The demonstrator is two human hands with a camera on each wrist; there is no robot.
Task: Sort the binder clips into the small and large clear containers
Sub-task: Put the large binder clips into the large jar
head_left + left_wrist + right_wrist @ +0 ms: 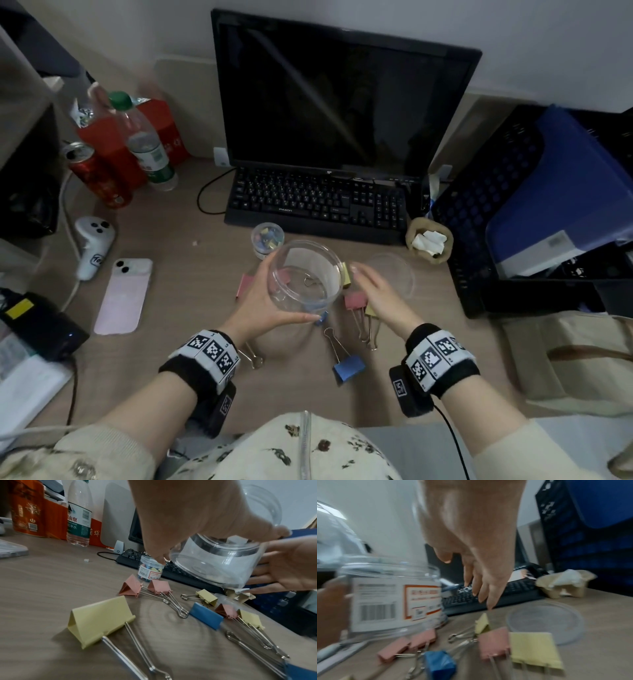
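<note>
My left hand (270, 308) grips the large clear container (305, 275) (223, 561) (392, 599) and holds it lifted and tilted above the desk; it looks empty. My right hand (371, 287) (474, 574) hovers just right of it, fingers straight, holding nothing. Several large binder clips lie on the desk below: a blue one (347, 366), a pink one (354, 301), a yellow one (101, 620), pink ones (130, 588). The small clear container (267, 238) (150, 569) stands by the keyboard with small coloured clips inside.
The large container's clear lid (394, 274) (546, 620) lies right of my right hand. A keyboard (318, 202) and monitor (342, 96) stand behind. A phone (123, 296), a can (97, 174) and a bottle (147, 144) are left; a black crate (513, 212) is right.
</note>
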